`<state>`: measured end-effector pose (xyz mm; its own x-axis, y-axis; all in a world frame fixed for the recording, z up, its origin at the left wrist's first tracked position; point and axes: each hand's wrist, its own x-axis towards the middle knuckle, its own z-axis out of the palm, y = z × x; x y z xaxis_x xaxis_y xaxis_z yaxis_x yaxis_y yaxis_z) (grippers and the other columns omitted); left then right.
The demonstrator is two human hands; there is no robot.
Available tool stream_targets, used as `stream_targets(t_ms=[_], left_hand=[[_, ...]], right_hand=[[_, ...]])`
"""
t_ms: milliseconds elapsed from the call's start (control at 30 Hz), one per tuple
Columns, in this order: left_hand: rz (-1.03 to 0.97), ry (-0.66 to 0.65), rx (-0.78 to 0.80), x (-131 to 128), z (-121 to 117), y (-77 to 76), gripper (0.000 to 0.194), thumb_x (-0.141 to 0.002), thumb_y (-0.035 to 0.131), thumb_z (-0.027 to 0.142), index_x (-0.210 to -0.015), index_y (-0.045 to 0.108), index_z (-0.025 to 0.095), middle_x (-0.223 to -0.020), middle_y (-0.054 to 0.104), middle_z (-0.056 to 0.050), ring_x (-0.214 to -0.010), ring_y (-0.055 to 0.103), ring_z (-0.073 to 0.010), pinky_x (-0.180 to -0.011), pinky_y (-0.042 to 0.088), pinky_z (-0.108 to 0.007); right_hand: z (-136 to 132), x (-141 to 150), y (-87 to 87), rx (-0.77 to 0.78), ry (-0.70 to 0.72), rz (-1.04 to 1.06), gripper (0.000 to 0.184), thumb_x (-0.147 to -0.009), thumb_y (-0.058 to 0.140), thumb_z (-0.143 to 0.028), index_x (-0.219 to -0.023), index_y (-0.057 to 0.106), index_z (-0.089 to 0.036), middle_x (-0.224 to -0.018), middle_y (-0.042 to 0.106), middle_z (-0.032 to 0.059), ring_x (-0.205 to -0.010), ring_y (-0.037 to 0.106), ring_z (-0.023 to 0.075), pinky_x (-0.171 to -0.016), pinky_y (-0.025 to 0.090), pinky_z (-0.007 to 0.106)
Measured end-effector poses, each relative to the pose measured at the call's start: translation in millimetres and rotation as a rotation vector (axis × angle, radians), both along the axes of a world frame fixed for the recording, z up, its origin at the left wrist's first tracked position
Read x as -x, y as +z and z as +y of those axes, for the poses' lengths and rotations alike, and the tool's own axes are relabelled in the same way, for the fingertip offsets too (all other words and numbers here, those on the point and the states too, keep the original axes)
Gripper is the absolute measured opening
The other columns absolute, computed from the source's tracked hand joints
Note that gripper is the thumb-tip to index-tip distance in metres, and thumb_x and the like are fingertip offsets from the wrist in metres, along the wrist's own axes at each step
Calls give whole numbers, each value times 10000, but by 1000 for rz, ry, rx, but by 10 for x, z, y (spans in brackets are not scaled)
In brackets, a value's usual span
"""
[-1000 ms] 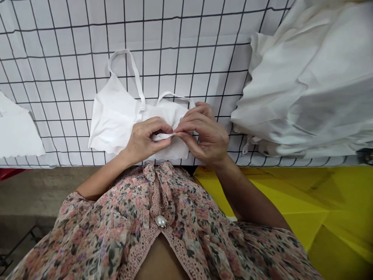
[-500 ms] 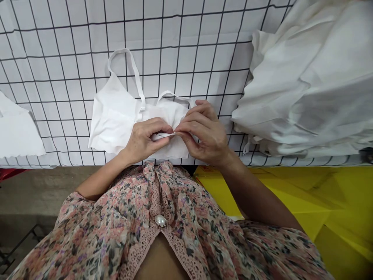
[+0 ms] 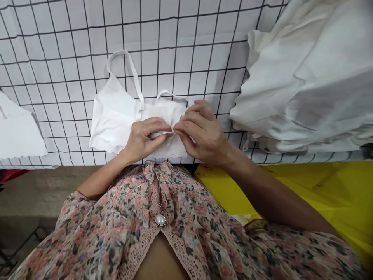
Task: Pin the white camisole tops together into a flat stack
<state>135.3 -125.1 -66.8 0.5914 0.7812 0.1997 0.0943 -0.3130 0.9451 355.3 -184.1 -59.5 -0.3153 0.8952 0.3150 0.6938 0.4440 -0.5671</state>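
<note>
A white bra (image 3: 112, 112) with thin straps lies spread on the table in front of me. My left hand (image 3: 147, 138) pinches a raised fold of its fabric between thumb and fingers. Against the right end of that fold, the thumb and forefinger of my right hand (image 3: 202, 132) are pressed together. A tiny shiny bit shows at those fingertips, too small to name. My right hand's other fingers curl above the bra's right side, near the smaller strap loop, and hide part of it.
A white tablecloth with black grid lines (image 3: 166, 35) covers the table. To the right rises a big heap of white garments (image 3: 303, 85). Another white garment (image 3: 20, 132) lies at the left edge. Below the table's right side is a yellow surface (image 3: 291, 186).
My right forearm has swung outward to the right, with the elbow farther out. My right fingertips stay near the fold, and a small shiny bit now shows there. My left hand keeps its pinch.
</note>
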Motion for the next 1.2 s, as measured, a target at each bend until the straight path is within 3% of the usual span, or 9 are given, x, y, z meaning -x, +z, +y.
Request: stream_targets(t_ms=[233,567,667,767,900,967,1067,1133,1200], left_hand=[[51,27,-24,8,-25,-42,130,-980,709,193,-993,832,232,-956,842,-20,-828,778,-128,-729,617,-269],[107,-59,197,-2,180,42,112,-981,763,284,-953,841,210,-925,852,-51,-834,788,-149,-778,624,-293],[141,-54,191,-10,168,33,102,-958,751,255,-923,832,204,-904,851,-42,-814,777,-142,-766,605,-288],[188,-43,154,8,185,33,153,-951,791,348,-912,819,203,-873,845,-37,-771,765,-144,-716,577,-285],[333,-50,-83,98,419,106,229,-938,832,447,-951,812,219,-822,818,-19,-689,708,-143,-657,510,-294],[415,-64,-232,196,579,184,258,-911,864,476,-979,810,233,-799,789,-12,-697,687,-161,-674,506,-317],[491,46,-446,482,672,274,289,-942,837,490,-1128,800,271,-1079,816,-74,-1022,747,-256,-923,583,-444],[530,156,-525,779,580,249,328,-1020,736,478,-1291,755,294,-1408,745,-116,-1343,673,-319,-1165,515,-566],[590,164,-507,1134,408,146,471,-1045,674,526,-1465,662,313,-1637,602,-115,-1558,520,-373,-1303,387,-665]], right_hand=[[-95,16,-108,19,-49,-77,215,-1096,523,-266,-937,665,-236,-881,640,51,-1018,623,262,-1141,492,679],[341,-354,228,368,117,52,153,-1032,650,-335,-931,750,-279,-805,709,25,-900,645,233,-878,549,437],[551,-439,258,433,145,75,185,-1001,739,-416,-896,794,-275,-789,719,-1,-805,653,182,-820,548,384],[931,-563,277,452,63,65,282,-976,799,-499,-894,822,-230,-797,733,-18,-734,648,127,-809,548,357],[1519,-696,329,506,-36,-7,358,-1021,752,-468,-915,827,-135,-778,728,-18,-738,629,84,-823,528,335],[1612,-648,337,393,-76,-43,295,-1030,758,-418,-947,823,-142,-878,764,21,-829,675,130,-876,563,371],[1231,-360,267,-34,-158,-125,154,-1033,759,-328,-1089,798,-191,-1159,787,129,-1075,727,280,-1065,585,571],[667,-109,157,-272,-173,-173,213,-1073,683,-317,-1230,755,-192,-1288,772,157,-1197,724,334,-1166,506,712],[32,61,6,-312,-67,-210,349,-1119,601,-378,-1404,668,-190,-1481,708,177,-1353,681,363,-1196,444,788]])
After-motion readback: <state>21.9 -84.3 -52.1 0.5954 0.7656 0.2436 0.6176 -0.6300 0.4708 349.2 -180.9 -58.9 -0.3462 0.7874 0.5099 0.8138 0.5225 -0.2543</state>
